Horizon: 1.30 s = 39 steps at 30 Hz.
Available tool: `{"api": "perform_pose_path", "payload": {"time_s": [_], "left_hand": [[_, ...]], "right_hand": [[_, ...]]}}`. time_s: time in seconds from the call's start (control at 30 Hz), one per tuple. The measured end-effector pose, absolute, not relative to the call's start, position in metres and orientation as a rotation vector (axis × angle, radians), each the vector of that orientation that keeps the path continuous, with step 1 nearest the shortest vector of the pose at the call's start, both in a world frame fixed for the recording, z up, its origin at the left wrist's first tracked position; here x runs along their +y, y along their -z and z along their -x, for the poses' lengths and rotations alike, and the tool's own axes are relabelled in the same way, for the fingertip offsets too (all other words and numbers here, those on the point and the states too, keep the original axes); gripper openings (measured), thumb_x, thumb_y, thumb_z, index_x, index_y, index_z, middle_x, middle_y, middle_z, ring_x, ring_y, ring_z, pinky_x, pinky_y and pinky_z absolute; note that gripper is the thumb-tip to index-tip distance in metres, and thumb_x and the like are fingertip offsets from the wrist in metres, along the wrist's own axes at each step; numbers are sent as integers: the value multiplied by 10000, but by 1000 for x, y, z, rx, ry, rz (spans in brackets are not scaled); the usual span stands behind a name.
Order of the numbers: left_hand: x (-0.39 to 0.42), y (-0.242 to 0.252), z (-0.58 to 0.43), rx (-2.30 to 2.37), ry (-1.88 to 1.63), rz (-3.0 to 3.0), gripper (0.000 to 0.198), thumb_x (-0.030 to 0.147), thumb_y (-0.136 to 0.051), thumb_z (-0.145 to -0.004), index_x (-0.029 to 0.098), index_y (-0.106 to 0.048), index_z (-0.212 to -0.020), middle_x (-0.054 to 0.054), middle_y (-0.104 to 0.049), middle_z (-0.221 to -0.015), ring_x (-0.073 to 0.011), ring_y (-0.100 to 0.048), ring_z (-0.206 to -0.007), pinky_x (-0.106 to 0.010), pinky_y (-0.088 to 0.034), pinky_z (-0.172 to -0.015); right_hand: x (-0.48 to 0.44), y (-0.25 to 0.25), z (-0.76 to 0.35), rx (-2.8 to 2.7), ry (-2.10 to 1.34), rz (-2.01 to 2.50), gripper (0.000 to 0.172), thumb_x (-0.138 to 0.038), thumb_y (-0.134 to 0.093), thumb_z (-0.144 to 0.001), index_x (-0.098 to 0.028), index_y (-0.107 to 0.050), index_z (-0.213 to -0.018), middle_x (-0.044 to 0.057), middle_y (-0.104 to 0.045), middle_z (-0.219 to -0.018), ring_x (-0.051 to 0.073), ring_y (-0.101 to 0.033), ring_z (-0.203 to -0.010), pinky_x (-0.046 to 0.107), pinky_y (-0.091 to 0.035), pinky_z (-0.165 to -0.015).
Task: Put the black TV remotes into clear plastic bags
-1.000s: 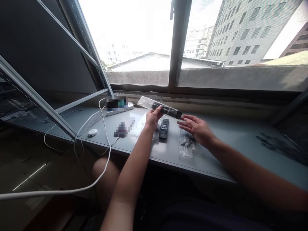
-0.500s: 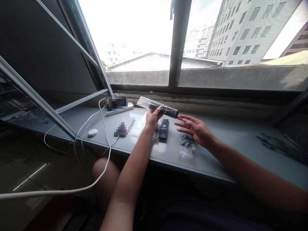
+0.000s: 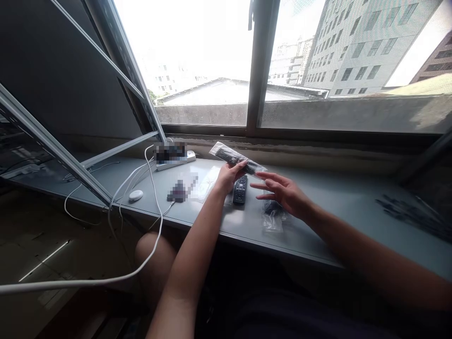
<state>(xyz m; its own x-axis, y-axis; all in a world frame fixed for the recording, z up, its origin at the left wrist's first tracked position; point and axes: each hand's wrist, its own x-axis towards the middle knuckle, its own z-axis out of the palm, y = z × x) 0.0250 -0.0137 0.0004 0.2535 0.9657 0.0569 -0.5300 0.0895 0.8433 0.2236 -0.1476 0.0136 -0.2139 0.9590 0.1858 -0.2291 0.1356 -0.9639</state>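
Observation:
My left hand (image 3: 228, 177) is closed around a clear plastic bag with a black remote control (image 3: 226, 154) inside, held tilted above the desk. The remote's upper end lies close to the bag's left end. My right hand (image 3: 287, 194) is open, fingers spread, by the bag's right end; I cannot tell whether a fingertip touches the plastic. Below the bag, a second black remote control (image 3: 240, 193) lies buttons-up on the desk. Under my right hand is another clear bag (image 3: 273, 222) with something dark in it, partly hidden. Clear plastic bags (image 3: 207, 182) lie left of the second remote.
On the grey desk (image 3: 328, 230), a round white device (image 3: 136, 195) and a power strip (image 3: 176, 163) stand to the left. White cables (image 3: 160, 221) hang over the front edge. Metal framing (image 3: 120, 146) rises at left. Dark slender items (image 3: 406, 212) lie at right.
The remote has slid deeper into the bag, toward its left end. My left hand and the bag have shifted slightly right. My right hand has moved slightly left, fingers still spread.

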Motion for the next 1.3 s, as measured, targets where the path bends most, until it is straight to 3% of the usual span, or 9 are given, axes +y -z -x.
{"api": "perform_pose_path", "payload": {"time_s": [0.23, 0.47, 0.73, 0.8, 0.93, 1.0, 1.2, 1.3], "left_hand": [[-23, 0, -23, 529, -1062, -1062, 432, 345, -1057, -766, 128, -844, -1072, -151, -862, -1143, -277, -828, -1113, -462, -586, -1181], [-29, -4, -23, 516, -1048, -1100, 453, 382, -1062, -751, 128, -855, -1065, -163, -864, -1138, -305, -823, -1125, -490, -581, -1177], [-21, -7, -22, 546, -1216, -971, 387, 331, -1029, -791, 135, -860, -1079, -139, -867, -1149, -253, -829, -1109, -404, -605, -1129], [-20, -8, -21, 563, -1259, -948, 377, 333, -1023, -788, 134, -866, -1068, -139, -867, -1158, -251, -826, -1111, -391, -614, -1108], [-19, -7, -20, 600, -1295, -946, 373, 367, -1016, -790, 155, -875, -1062, -138, -865, -1182, -266, -813, -1155, -388, -621, -1085], [-19, -5, -19, 622, -1265, -981, 374, 390, -1012, -798, 170, -876, -1068, -143, -860, -1205, -281, -805, -1186, -399, -617, -1083], [-19, -1, -18, 642, -1154, -1087, 342, 428, -992, -834, 197, -870, -1056, -140, -850, -1226, -305, -781, -1223, -423, -606, -1083], [-20, -3, -18, 644, -1146, -1069, 320, 404, -989, -843, 205, -856, -1054, -127, -845, -1223, -292, -775, -1212, -419, -597, -1091]], "right_hand": [[-149, -10, -224, -1404, -1322, 771, 498, -518, -900, -989, -366, -817, -1456, 88, -697, -1634, 445, -676, -1490, 583, -715, -1041], [-149, -10, -224, -1432, -1319, 768, 471, -517, -874, -1006, -391, -816, -1456, 51, -664, -1672, 434, -672, -1494, 579, -715, -1047], [-144, -12, -224, -1232, -1139, 871, 411, -491, -909, -956, -357, -868, -1342, 86, -740, -1492, 334, -810, -1196, 412, -746, -774], [-143, -11, -224, -1206, -1084, 905, 408, -496, -918, -945, -378, -870, -1332, 72, -730, -1500, 331, -795, -1219, 429, -749, -812], [-142, -9, -224, -1261, -1112, 869, 448, -511, -925, -948, -413, -846, -1378, 34, -715, -1582, 382, -684, -1459, 566, -678, -1116], [-142, -8, -224, -1301, -1175, 839, 498, -514, -923, -955, -409, -822, -1431, 38, -723, -1586, 400, -653, -1510, 613, -624, -1194], [-146, -8, -223, -1359, -1282, 810, 556, -487, -901, -990, -403, -765, -1523, 42, -615, -1718, 420, -657, -1513, 610, -666, -1133], [-147, -10, -223, -1345, -1272, 814, 549, -497, -900, -986, -369, -778, -1506, 64, -632, -1701, 430, -665, -1500, 612, -679, -1101]]}}
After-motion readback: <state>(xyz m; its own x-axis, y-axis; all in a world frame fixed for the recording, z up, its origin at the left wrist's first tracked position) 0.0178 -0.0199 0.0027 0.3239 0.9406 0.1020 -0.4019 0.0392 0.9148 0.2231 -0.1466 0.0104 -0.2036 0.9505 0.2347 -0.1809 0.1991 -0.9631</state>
